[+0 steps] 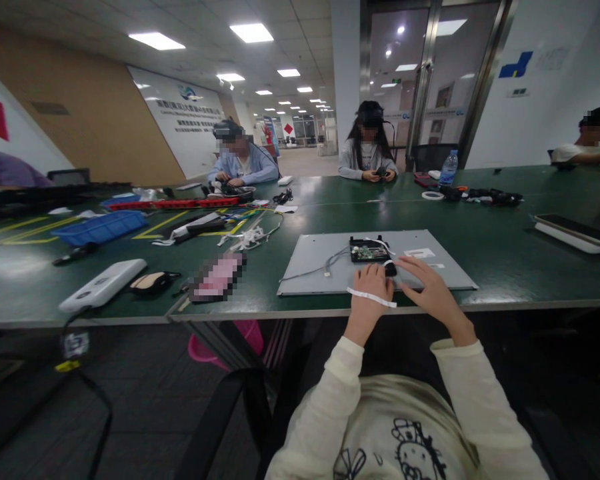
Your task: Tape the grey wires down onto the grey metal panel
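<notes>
A flat grey panel [320,267] lies on the table in front of me. On it sits a green circuit board [370,252] in a black frame, with thin grey cables [325,263] running left. My left hand [371,285] rests at the frame's lower edge, fingers bent and close together; their tips are hidden. Across the back of this hand lies a narrow white strip [370,295]. A small black piece with a white curved edge [391,269] is between my hands. Beside it, my right hand [430,288] has its thumb and fingers apart.
Left of the panel are a pink blurred phone-like object [219,277], a white power strip-like device [103,285] and a blue tray [100,228]. White cables [250,237] lie farther back. Two people sit across the table. A bottle [449,169] stands at the back right.
</notes>
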